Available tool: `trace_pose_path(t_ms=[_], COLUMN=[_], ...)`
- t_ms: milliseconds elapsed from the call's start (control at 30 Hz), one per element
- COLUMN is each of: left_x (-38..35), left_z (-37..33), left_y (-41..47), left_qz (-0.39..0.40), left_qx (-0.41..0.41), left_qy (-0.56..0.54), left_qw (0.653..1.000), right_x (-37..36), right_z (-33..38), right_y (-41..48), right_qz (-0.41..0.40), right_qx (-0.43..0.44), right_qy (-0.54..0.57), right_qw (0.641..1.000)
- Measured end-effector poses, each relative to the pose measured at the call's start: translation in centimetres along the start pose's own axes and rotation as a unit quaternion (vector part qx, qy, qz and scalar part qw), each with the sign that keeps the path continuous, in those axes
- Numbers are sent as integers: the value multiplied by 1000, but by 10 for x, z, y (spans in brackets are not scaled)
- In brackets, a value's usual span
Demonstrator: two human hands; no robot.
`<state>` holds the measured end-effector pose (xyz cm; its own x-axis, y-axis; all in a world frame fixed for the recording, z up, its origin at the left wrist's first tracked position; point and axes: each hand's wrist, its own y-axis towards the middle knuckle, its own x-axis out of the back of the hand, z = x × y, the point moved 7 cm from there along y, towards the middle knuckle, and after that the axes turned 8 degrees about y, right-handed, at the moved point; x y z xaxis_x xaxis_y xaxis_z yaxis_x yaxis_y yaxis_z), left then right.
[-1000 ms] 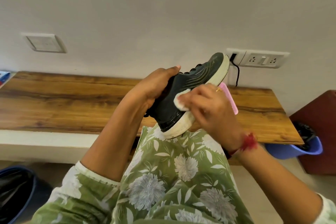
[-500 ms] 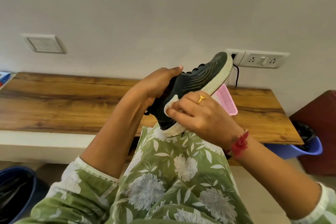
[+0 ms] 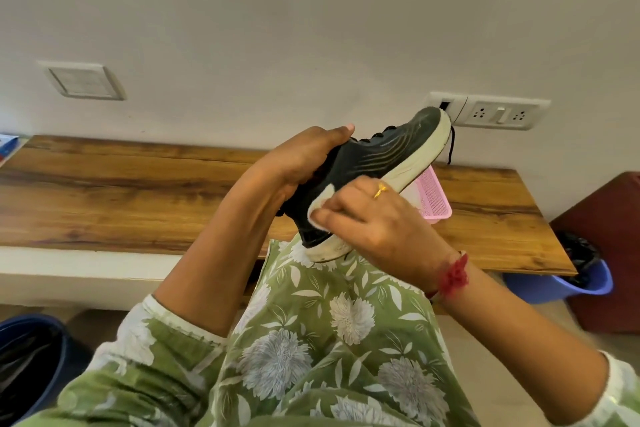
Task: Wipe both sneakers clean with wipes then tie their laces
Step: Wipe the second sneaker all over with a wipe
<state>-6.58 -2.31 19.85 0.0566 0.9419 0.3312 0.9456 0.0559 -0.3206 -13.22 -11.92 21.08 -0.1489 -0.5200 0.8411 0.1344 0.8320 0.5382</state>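
Over the front edge of the wooden counter [image 3: 138, 194] the left hand [image 3: 301, 163] grips the black, cream-soled sneaker [image 3: 377, 158] by its collar, toe slanting up toward the counter's back, while the right hand [image 3: 377, 224] pinches a white wipe [image 3: 319, 204] against its heel-end side.

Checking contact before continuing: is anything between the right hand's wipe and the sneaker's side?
Nothing visible. The right hand presses the wipe directly against the dark side of the sneaker; the left hand grips it from the far side.
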Motion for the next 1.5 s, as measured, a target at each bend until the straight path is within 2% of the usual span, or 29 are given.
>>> trace_pose_path(t_ms=[67,200,233,333,367,467,533,667,767,967,1133,1300,1400,1500], left_x=[-1,4,5,1,0,3,8,10,9,10,6,6,5,3], left_z=[-3,-8,-9,-6,-6,-4,-4,2,6,7,7,5,5,7], left_y=[-2,-5,-5,-6,-6,-9,-9,-7,-6,-6,-3,-5,-7,-10], left_qz=[1,-8,-6,9,13,2,-9,-3,1,-12,-10,13,32,46], left_qx=[-10,-19,-19,-18,-19,-23,-22,-15,-8,2,-7,-30,-40,-45], left_qy=[-3,-8,-2,12,6,-15,-17,-11,-28,-38,-51,-36,-33,-42], left_qw=[1000,1000,1000,1000,1000,1000,1000,1000,1000,999,999,999,998,997], right_x=[-1,22,20,2,3,20,30,42,37,29,18,25,32,44], right_z=[0,-28,-22,4,1,-30,-48,-69,-70,-51,-15,-22,-34,-63], right_y=[-4,-7,-6,-8,-9,-14,-21,-36,-37,-32,-9,-11,-16,-27], right_qz=[18,-80,-77,-8,-3,-74,-129,-263,-271,-282,-225,-226,-223,-247], right_qx=[15,-112,-106,-9,-8,-104,-184,-312,-347,-359,-255,-207,-222,-272], right_qy=[-3,5,12,11,12,19,54,159,162,146,120,59,20,44], right_qw=[1000,990,991,1000,1000,992,973,899,883,878,933,950,949,929])
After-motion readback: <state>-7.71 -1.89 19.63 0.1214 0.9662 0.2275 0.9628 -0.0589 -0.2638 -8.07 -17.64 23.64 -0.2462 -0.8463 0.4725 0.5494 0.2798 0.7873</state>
